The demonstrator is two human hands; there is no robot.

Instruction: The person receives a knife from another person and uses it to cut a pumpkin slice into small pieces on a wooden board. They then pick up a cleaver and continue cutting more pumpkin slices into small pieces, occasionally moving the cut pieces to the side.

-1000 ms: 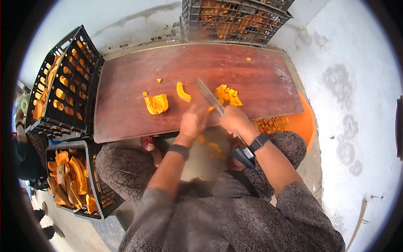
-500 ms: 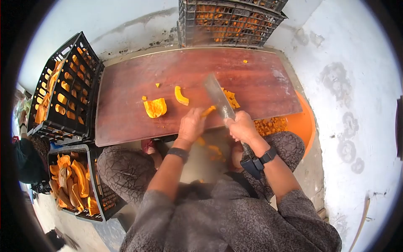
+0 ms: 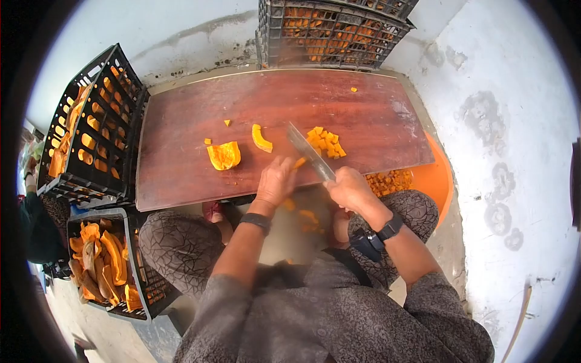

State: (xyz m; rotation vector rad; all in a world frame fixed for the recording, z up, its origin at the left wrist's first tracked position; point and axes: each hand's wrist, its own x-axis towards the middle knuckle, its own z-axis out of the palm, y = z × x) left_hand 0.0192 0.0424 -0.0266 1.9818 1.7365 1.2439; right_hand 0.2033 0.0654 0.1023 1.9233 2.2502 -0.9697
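My left hand (image 3: 277, 181) is closed on a narrow orange pumpkin strip (image 3: 299, 163) at the board's near edge. Wrapped round the handle of a broad knife (image 3: 310, 151), my right hand (image 3: 350, 189) holds the blade just right of the strip. Beyond the blade lies a pile of pumpkin cubes (image 3: 327, 143). A curved pumpkin slice (image 3: 261, 138) and a larger pumpkin chunk (image 3: 224, 156) rest on the red-brown board (image 3: 181, 130) to the left, with two small bits near them.
Black crates of pumpkin stand at the left (image 3: 91, 130), lower left (image 3: 138, 266) and far side (image 3: 333, 36). An orange tub (image 3: 443, 181) with cubes sits under the board's right end. Part of another person (image 3: 41, 227) shows at the far left.
The knife has turned and shifted slightly left, its blade now nearer the strip, and more of the cube pile shows. My left hand is almost unmoved.
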